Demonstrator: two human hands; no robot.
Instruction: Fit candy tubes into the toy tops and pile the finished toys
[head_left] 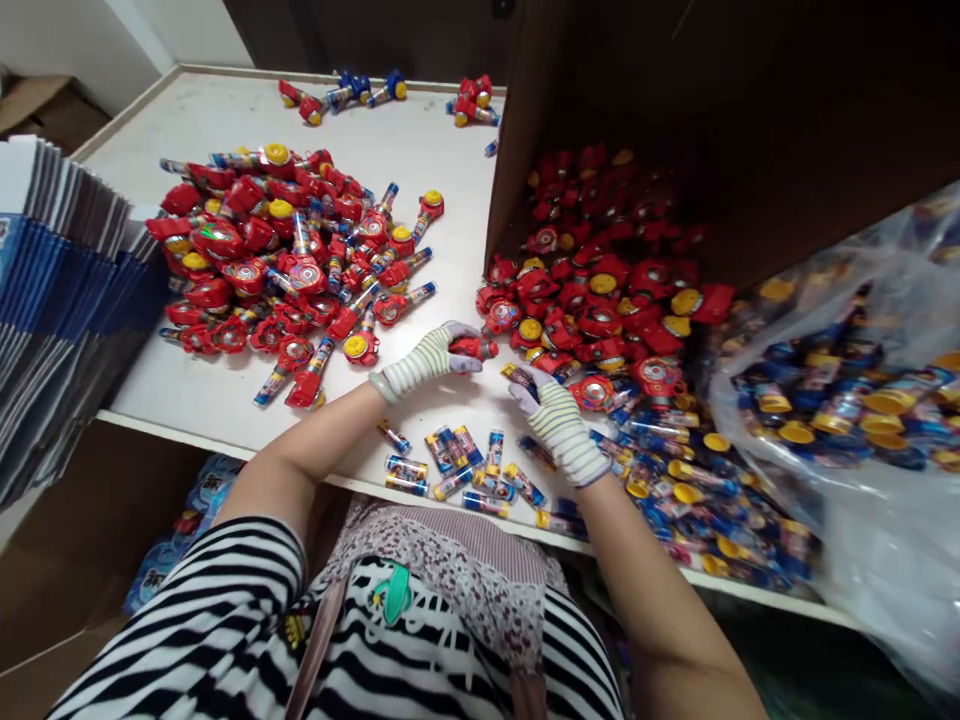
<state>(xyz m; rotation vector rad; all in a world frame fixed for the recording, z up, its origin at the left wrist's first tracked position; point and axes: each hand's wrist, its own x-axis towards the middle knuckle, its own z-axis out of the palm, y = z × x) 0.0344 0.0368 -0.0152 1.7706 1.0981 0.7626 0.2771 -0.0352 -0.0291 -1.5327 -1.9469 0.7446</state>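
Observation:
My left hand [429,360], in a striped glove, is closed around a red plastic toy [475,348] whose narrow end points right. Close by, my right hand [556,428], gloved alike, grips a small printed tube [516,375] with a yellow end between thumb and fingers. The tube and the toy are apart. Below the hands, several loose blue-and-yellow tubes [453,447] lie along the table's front edge. Just beyond my right hand is a heap of red toys [600,320] without tubes showing on most of them.
On the left of the white table [225,395] lies a pile of red toys with tubes attached [277,250]. Stacked blue-and-white cartons [67,300] stand at far left. A dark panel [514,140] rises at the back. More tubes fill a clear plastic bag [847,500] at right.

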